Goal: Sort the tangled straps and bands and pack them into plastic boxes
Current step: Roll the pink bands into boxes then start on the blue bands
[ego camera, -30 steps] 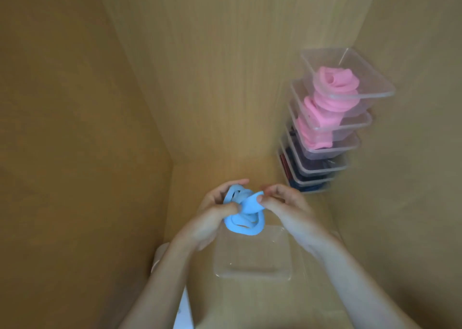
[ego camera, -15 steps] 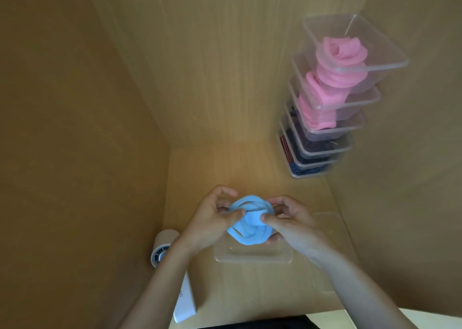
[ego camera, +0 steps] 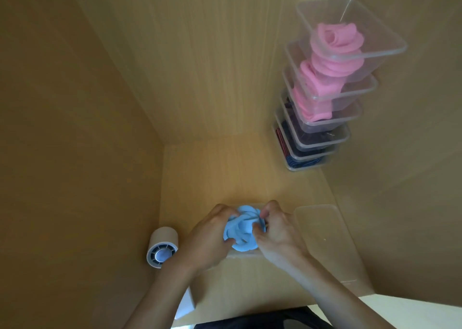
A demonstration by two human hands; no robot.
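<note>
The clear plastic box (ego camera: 243, 253) under the light blue rubber band (ego camera: 241, 232) was mostly hidden by both hands. The dark bands in the lowest stacked clear boxes (ego camera: 310, 153) were too blurry to tell apart.

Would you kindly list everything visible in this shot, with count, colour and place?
Blue band: one, light blue, coiled, held over the open box.
Open box: one, clear, mostly hidden under the hands.
Lid: one, clear, flat beside the right hand.
Stacked boxes: about six, clear, back right corner; the upper three hold pink bands, lower ones dark bands.
Cylinder: one, white, lying at left.
Left hand: grip on the band.
Right hand: grip on the band.
</note>
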